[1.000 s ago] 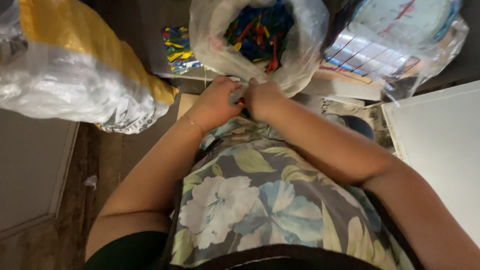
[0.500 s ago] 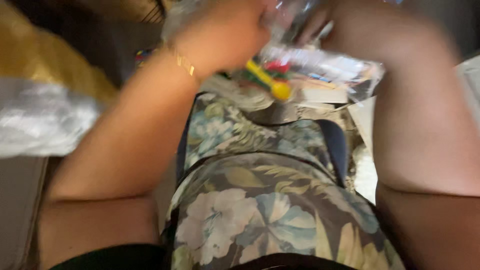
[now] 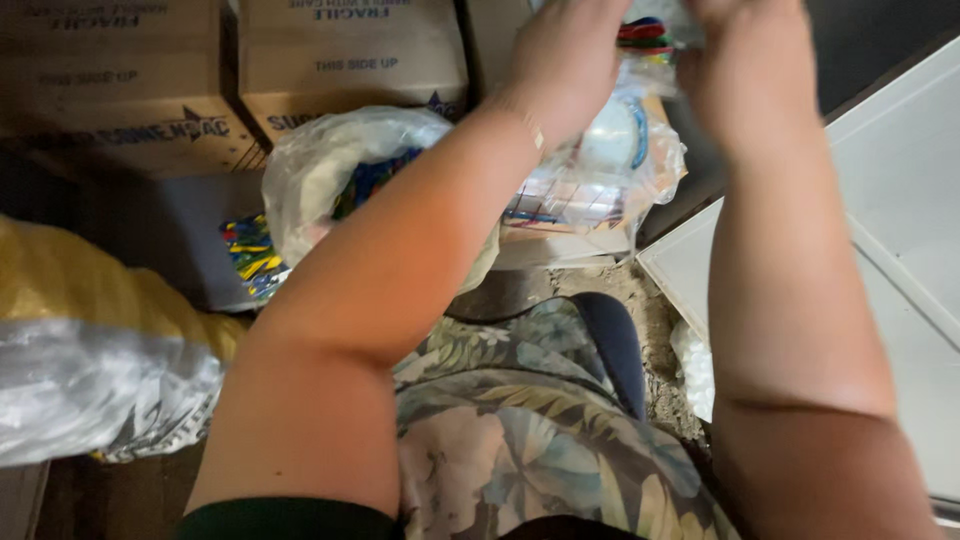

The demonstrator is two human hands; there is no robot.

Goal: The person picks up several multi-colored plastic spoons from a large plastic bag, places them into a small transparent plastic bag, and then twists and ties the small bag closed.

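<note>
Head view, looking down past a floral-print lap (image 3: 520, 440). Cardboard boxes (image 3: 230, 70) fill 10 to 12 o'clock. A bulky clear sack with yellow contents (image 3: 90, 350) lies at 9 o'clock. A white panel (image 3: 900, 230) runs along 3 o'clock. A clear plastic bag of coloured pieces (image 3: 340, 190) sits just left of centre, behind the left forearm. A second clear bag with a round white-and-blue item inside (image 3: 610, 170) rests at 12 to 1 o'clock, directly below both hands.

Left hand (image 3: 565, 55) is raised at 12 o'clock, fingers curled toward the top edge. Right hand (image 3: 745, 70) is at 1 o'clock, alongside it. Between the two hands, at the frame's top edge, a small bunch of coloured pieces (image 3: 642, 32) shows, touching or just beside the fingers. Grip cannot be told: fingertips are cut off and blurred.
</note>
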